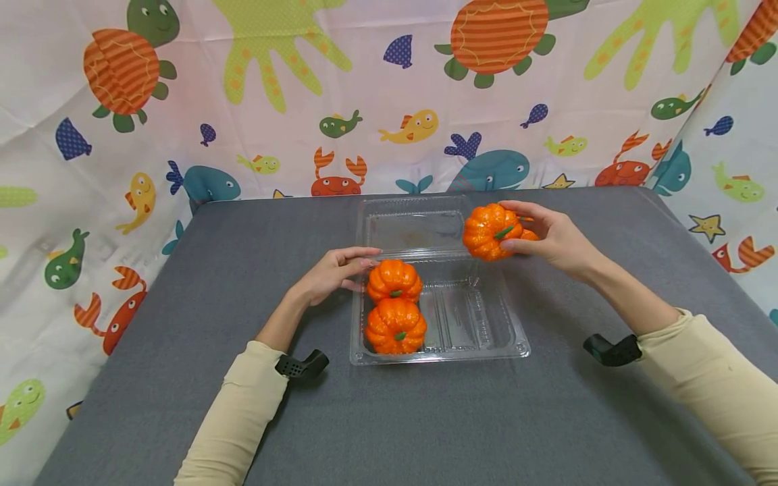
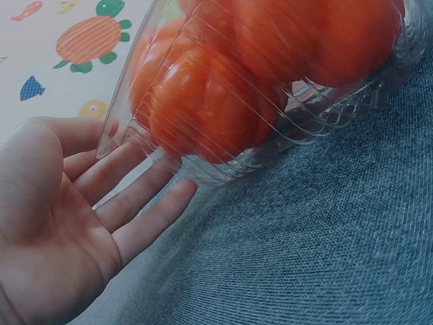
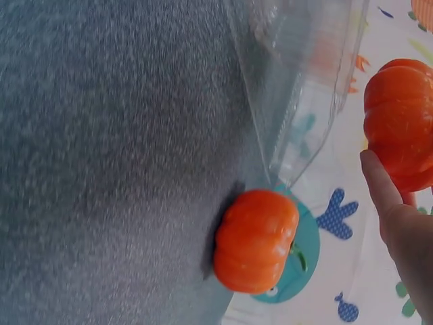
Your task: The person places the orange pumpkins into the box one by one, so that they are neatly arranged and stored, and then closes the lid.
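Head view shows us the held pumpkin (image 1: 483, 229) right of centre in the upper half of the frame, raised beside the clear container (image 1: 452, 314). The right grip (image 1: 556, 241) pinches it between thumb and fingers; the left grip (image 1: 333, 275) is released, loosely extended fingers at the container's left wall. We judge the pumpkin light and stiff, hardly fragile, though its gloss may make it slippery; we would hold it across the ribbed sides, clear of the stem (image 1: 504, 233). It looks squat, lobed and bright orange, its stem green. Two matching pumpkins (image 1: 396, 324) sit inside the container, centre frame; another pumpkin (image 3: 256, 240) rests on the grey worktop (image 3: 115, 149), lower middle of the right wrist view.
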`<move>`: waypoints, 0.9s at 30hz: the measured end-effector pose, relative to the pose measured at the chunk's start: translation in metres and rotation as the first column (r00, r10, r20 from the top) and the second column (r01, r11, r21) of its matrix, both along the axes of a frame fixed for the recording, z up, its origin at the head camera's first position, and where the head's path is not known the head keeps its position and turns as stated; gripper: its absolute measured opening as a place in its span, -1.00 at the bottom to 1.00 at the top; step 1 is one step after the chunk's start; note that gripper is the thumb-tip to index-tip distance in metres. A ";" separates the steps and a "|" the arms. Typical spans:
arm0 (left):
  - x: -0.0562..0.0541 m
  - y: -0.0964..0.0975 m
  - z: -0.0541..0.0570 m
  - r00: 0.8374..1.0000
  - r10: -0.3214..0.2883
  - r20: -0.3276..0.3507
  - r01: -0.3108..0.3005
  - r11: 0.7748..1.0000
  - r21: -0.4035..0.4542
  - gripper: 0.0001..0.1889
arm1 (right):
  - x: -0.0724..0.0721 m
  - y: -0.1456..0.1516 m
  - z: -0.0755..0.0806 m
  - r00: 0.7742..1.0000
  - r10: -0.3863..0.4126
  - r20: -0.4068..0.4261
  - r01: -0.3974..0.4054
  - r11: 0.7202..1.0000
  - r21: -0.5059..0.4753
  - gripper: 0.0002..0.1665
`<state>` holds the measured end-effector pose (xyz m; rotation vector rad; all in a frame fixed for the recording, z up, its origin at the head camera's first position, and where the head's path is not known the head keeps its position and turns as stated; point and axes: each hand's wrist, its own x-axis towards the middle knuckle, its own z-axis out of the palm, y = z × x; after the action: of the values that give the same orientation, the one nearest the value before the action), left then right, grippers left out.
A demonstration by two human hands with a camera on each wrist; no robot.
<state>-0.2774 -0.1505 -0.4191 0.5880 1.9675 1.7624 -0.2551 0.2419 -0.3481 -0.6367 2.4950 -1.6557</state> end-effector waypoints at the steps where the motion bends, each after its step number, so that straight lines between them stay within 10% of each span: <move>1: 0.000 0.000 0.000 1.000 0.000 -0.001 0.000 1.000 0.000 -0.56 | 0.000 -0.002 -0.001 1.000 0.015 -0.002 -0.015 1.000 0.005 -0.28; 15: -0.001 -0.003 -0.005 0.999 -0.023 -0.041 0.024 0.999 0.022 -0.51 | 0.000 -0.031 -0.018 0.950 0.290 -0.117 -0.284 0.957 0.064 -0.24; 27: -0.002 0.000 -0.002 1.000 0.003 0.004 -0.003 1.000 0.007 -0.58 | 0.007 -0.046 -0.022 0.930 0.345 -0.126 -0.322 0.931 0.173 -0.24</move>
<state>-0.2789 -0.1501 -0.4214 0.5838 1.9617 1.7718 -0.2479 0.1958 -0.3704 -1.1361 2.4048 -1.3292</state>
